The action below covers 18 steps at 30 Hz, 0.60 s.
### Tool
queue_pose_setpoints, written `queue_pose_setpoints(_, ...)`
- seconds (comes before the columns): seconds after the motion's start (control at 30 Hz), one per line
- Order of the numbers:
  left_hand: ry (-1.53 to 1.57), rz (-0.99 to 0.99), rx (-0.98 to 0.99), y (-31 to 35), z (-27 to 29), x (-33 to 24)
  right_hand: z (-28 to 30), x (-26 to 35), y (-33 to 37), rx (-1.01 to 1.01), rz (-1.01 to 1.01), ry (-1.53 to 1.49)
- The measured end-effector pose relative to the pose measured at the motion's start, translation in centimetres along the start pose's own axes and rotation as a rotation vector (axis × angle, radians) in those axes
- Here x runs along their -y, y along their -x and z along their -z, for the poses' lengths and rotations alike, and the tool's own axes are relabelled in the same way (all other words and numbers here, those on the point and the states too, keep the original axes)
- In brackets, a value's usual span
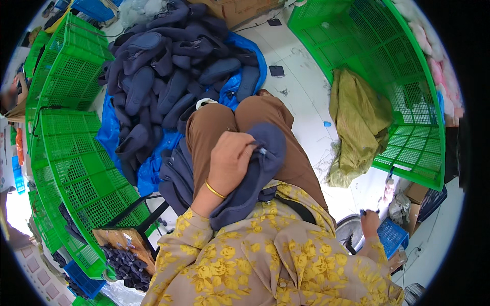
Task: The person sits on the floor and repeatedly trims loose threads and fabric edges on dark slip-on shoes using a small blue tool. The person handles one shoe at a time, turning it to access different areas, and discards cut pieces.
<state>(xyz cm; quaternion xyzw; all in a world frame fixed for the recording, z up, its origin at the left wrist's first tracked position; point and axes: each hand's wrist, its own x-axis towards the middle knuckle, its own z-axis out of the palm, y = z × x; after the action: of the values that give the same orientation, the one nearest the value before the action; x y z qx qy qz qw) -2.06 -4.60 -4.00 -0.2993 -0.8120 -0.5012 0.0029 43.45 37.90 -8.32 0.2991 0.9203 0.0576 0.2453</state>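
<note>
Across my lap lies a dark navy fabric slipper (263,153), its rounded end resting over my thighs. My left hand (232,155), with a gold bangle at the wrist, is closed on the slipper's edge, fingertips pinching near a small pale spot. Out at the far right, my right hand (370,224) is closed with a small dark piece at its fingertips, too small to make out. Just beyond that hand stands a blue basket (394,237). More navy slippers (176,173) are bunched against my left thigh.
In front, a large heap of navy slippers (173,61) lies on a blue sheet (109,125). Green crates (76,178) line the left; another green crate (367,35) stands at right beside an olive sack (357,122). Small dark pieces (125,265) sit by a wooden board (122,239).
</note>
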Motion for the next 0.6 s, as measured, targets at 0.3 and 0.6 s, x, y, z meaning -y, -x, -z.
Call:
queue_pose_setpoints(0.3,0.359,0.308,0.155,-2.4,0.7,0.0,23.3,32.9,-7.1,0.03,0.413,-1.177)
queue_pose_setpoints(0.6,0.293,0.381,0.091,-1.5,-0.3,0.0,26.7,35.8,-6.4,-0.156,0.876,-1.349)
